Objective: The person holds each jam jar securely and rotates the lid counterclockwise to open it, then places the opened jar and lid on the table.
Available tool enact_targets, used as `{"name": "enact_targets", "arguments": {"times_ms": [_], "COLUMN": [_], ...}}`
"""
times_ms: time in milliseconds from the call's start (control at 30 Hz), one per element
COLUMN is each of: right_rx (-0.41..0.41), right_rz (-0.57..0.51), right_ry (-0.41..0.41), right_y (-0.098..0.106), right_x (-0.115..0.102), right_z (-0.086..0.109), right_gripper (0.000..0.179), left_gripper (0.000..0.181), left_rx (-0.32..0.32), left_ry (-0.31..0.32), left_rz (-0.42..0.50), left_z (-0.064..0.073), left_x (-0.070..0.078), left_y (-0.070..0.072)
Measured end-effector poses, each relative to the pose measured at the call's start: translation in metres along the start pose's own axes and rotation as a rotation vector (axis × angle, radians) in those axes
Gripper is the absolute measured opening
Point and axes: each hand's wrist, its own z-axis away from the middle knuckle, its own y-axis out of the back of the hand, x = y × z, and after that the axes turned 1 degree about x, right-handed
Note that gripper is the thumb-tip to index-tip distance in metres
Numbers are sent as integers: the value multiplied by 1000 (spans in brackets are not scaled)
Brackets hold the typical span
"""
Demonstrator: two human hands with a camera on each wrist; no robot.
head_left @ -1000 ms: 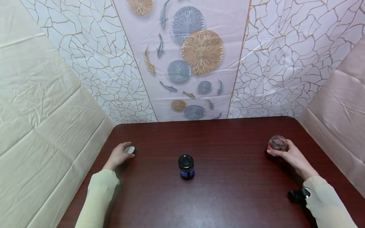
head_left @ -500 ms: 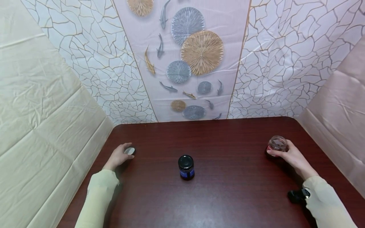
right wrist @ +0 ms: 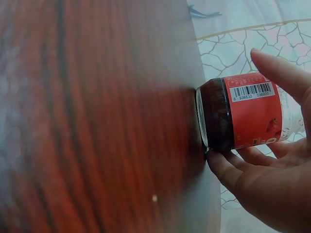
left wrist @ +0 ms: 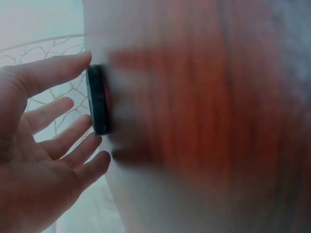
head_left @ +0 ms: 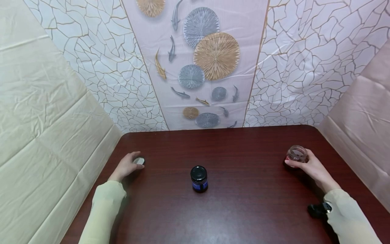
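Note:
At the left of the table my left hand is spread loosely around a dark lid lying with its pale inside up. In the left wrist view the thumb stands just off the edge of the lid, with the other fingers spaced out near its opposite side. On the far right, my right hand is around an open glass jar with a red label. The right wrist view shows a gap between thumb and jar; the fingers lie along its other side. Dark contents fill the jar's lower part.
A dark-lidded jar with a blue label stands upright mid-table. The reddish-brown table has patterned cloth behind it and cloth walls on both sides. A black device is at the right sleeve's cuff.
My left forearm has shifted slightly left, and its thumb and fingers have moved a little around the lid. The right hand and both jars look unchanged.

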Motion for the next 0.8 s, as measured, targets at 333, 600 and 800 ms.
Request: {"name": "enact_targets", "arguments": {"times_ms": [333, 600, 800], "right_rx": [10, 26, 60], "right_rz": [56, 25, 57], "right_ry": [-10, 35, 7], "right_y": [3, 15, 22], "right_x": [-9, -24, -44], "right_z": [-2, -6, -11], "right_gripper": [99, 92, 94], "left_gripper": [73, 76, 73], "left_rx": [52, 89, 119], "left_ry": [-13, -46, -109], "left_rz": [-6, 16, 7], "left_z": [4, 5, 3], "left_x": [7, 32, 49], "left_y": [17, 38, 48]}}
